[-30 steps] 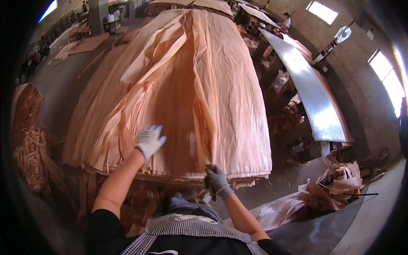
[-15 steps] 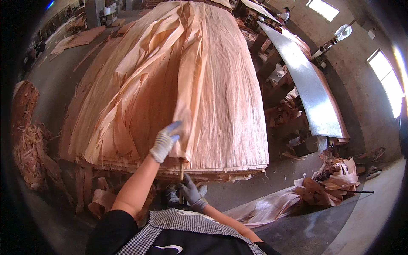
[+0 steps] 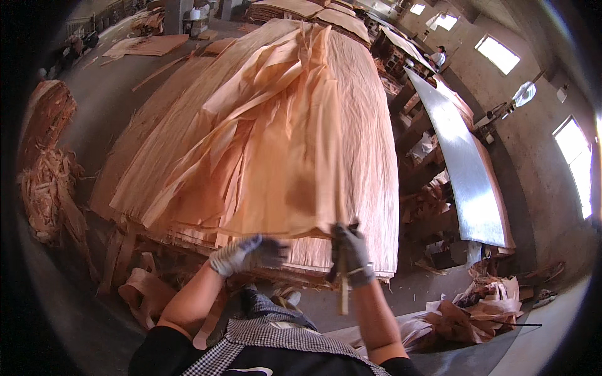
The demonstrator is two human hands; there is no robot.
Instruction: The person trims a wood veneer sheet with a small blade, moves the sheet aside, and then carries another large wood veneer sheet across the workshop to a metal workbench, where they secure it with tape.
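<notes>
A large stack of thin wood veneer (image 3: 370, 156) lies before me, its near edge ragged. On top, a loose veneer sheet (image 3: 276, 188) is lifted and spread, with crumpled folds running away from me. My right hand (image 3: 352, 254), in a grey glove, is closed around a thin wooden stick (image 3: 343, 297) at the near right corner of the loose sheet. Whether it also pinches the sheet is hidden. My left hand (image 3: 248, 254), in a pale glove with darker fingers, is at the sheet's near edge. Its fingers point right and are smeared by motion.
A long shiny metal sheet (image 3: 461, 169) lies on supports at the right. Veneer scraps (image 3: 480, 310) heap on the floor at the lower right, and a scrap bundle (image 3: 50, 194) stands at the left. A person (image 3: 438, 57) is far off near the wall.
My right hand has risen from below the stack to the sheet's right corner with the stick. My left hand has come down to the near edge. The loose sheet has spread rightward.
</notes>
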